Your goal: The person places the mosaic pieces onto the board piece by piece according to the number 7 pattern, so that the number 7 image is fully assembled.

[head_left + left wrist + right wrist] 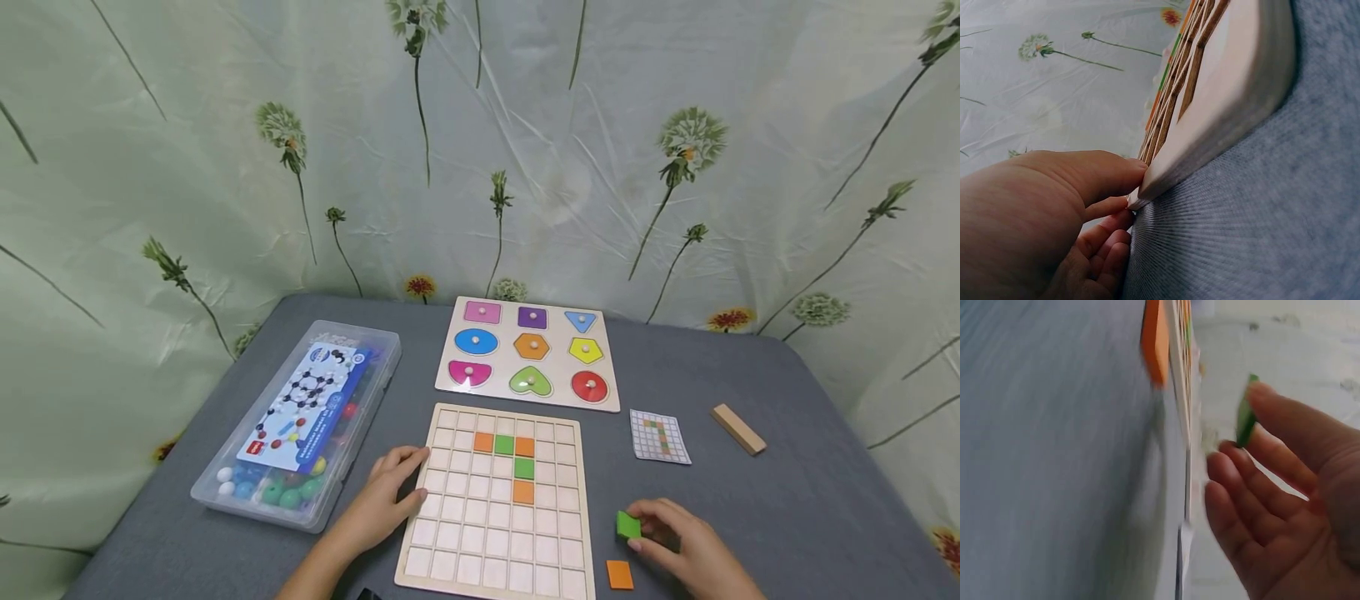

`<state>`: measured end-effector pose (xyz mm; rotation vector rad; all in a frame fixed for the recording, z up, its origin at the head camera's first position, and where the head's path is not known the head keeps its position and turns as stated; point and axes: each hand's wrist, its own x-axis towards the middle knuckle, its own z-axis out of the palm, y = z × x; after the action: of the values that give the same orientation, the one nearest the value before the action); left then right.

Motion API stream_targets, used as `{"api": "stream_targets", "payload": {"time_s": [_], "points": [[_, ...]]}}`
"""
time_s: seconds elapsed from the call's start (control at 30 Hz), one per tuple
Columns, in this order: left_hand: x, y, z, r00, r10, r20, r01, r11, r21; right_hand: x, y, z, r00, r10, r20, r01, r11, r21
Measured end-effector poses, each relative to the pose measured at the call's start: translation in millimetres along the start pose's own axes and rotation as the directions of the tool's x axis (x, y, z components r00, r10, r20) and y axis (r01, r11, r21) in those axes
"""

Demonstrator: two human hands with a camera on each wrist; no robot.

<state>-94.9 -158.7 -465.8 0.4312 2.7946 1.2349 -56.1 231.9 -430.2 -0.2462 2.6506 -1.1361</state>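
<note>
Between the thumb and fingers of my right hand [686, 546] is a green square tile [627, 525], held above the table to the right of the wooden grid board [495, 575]. The right wrist view shows this green tile [1247, 419] nearly edge-on and blurred. An orange tile [619, 575] lies flat on the table just below it. My left hand [385, 496] touches the board's left edge with its thumb and fingertips, as the left wrist view also shows. In the board's upper part sit several orange and green tiles [504, 444], forming a 7-like shape.
A small printed pattern card [645, 437] lies right of the board, with a wooden block [738, 429] beyond it. Behind the board is a knob puzzle [502, 392] with colored shapes. A clear plastic case [330, 492] of molecular model parts lies at the left.
</note>
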Motion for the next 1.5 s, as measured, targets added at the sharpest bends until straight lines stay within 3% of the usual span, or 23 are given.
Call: {"api": "stream_targets", "payload": {"time_s": [0.1,0.2,0.4,0.5,0.57,0.9,1.1,1.27,1.5], "points": [[0.2,-0.3,0.3,1.0,0.003,0.0,-0.003,1.0,0.001,6.2,-14.8,11.4,0.998,-0.041,-0.044,0.043,0.999,0.034],[0.4,-0.7,0.6,1.0,0.004,0.001,-0.004,1.0,0.001,12.2,-25.2,24.7,0.986,-0.146,-0.076,0.149,0.988,0.043],[1.0,-1.2,0.9,1.0,0.003,-0.002,-0.003,1.0,0.003,24.3,-37.4,47.9,0.925,-0.344,-0.159,0.353,0.935,0.034],[0.9,-1.1,1.0,1.0,0.002,-0.003,-0.002,1.0,0.004,30.9,-39.7,58.6,0.893,-0.411,-0.186,0.423,0.906,0.026],[0.9,-1.0,1.1,1.0,0.002,-0.003,-0.002,1.0,0.005,34.7,-40.3,65.2,0.884,-0.429,-0.186,0.441,0.897,0.024],[0.8,-0.5,0.3,1.0,0.001,-0.003,-0.001,1.0,0.006,44.1,-43.1,83.1,0.87,-0.467,-0.159,0.459,0.884,-0.084],[0.7,0.5,0.3,1.0,0.009,-0.003,-0.009,1.0,0.01,42.9,-44.9,83.7,0.896,-0.424,-0.127,0.42,0.905,-0.06],[0.6,0.8,0.0,1.0,0.007,-0.003,-0.007,1.0,0.008,43.8,-44.3,85.1,0.888,-0.436,-0.147,0.429,0.9,-0.079],[-0.1,0.7,-0.3,1.0,0.009,-0.002,-0.009,1.0,0.006,43.4,-45.7,84.5,0.895,-0.43,-0.12,0.42,0.902,-0.097]]}}
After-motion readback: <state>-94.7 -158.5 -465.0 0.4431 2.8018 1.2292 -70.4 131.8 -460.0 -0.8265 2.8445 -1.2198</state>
